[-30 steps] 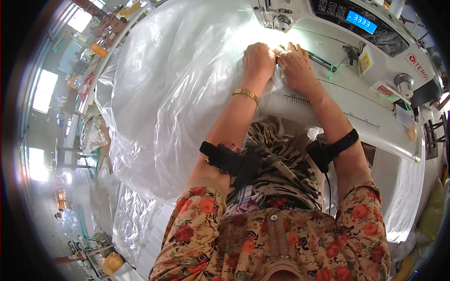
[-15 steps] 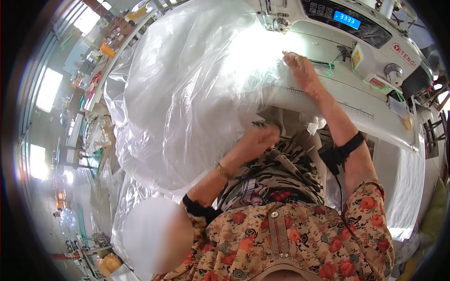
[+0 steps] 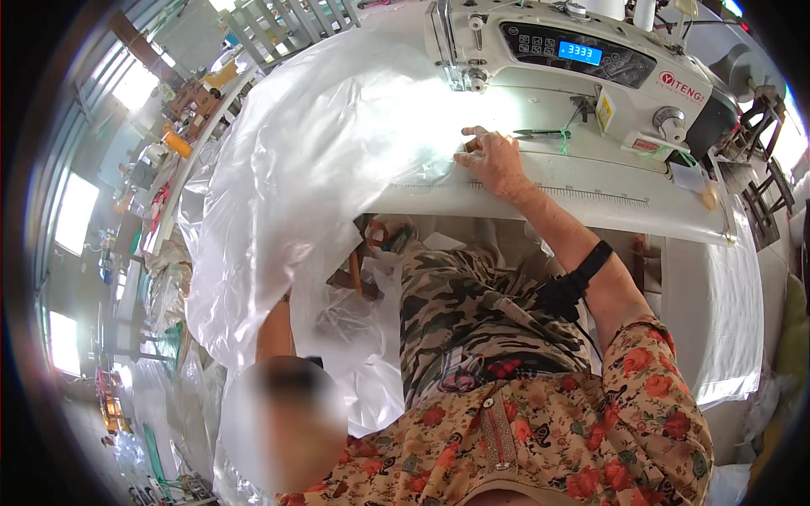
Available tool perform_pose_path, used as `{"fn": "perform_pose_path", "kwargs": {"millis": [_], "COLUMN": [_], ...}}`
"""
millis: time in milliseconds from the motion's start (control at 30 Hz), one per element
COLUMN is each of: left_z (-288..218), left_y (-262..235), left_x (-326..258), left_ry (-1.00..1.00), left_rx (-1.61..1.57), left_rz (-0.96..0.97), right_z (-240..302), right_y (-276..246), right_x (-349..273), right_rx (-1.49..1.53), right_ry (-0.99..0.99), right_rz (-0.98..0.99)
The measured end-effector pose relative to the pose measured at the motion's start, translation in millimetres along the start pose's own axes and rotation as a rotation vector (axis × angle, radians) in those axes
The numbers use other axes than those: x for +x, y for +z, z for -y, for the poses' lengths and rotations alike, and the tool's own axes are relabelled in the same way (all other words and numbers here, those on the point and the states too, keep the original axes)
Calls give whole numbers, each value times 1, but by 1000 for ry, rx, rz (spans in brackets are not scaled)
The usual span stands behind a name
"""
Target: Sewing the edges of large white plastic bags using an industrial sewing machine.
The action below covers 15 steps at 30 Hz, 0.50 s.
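A large sheet of clear, whitish plastic film (image 3: 278, 160) is draped over the left part of the sewing table and hangs down toward my lap. My right hand (image 3: 496, 162) rests on the table at the film's right edge, just in front of the sewing machine (image 3: 582, 55). Its fingers are curled in, and whatever they hold is too small to make out. On the left, my forearm (image 3: 275, 331) reaches up behind the hanging film, which hides my left hand and its fingers.
Right of my right hand lie thread snips (image 3: 540, 134) with green thread. A ruler scale (image 3: 582, 192) runs along the table's front edge (image 3: 675, 226). Crumpled plastic (image 3: 359, 329) lies below, beside my camouflage trousers (image 3: 472, 295). Slatted grey rails (image 3: 287, 25) stand behind the film.
My left hand has gone from above my lap leftward behind the film. My right hand has come back slightly from the needle area, its fingers curling. The bulging film has flattened, and the view has shifted.
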<state>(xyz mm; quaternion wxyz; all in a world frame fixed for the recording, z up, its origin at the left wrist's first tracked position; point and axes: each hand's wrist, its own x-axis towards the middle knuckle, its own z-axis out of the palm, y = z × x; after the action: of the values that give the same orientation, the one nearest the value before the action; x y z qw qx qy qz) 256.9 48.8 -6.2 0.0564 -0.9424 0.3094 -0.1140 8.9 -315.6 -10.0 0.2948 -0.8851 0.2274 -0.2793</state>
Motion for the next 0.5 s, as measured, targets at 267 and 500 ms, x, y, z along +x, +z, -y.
{"fn": "perform_pose_path", "kwargs": {"millis": [267, 500], "left_z": [-199, -277], "left_y": [-102, -61], "left_x": [-65, 53], "left_ry": [827, 478], "left_rx": [-704, -1067], "left_rz": [-28, -409], "right_z": [9, 14], "right_y": [2, -5], "right_x": [-3, -21], "right_rx": [139, -18], "right_ry": [57, 95], "right_rz": [-34, -130]}}
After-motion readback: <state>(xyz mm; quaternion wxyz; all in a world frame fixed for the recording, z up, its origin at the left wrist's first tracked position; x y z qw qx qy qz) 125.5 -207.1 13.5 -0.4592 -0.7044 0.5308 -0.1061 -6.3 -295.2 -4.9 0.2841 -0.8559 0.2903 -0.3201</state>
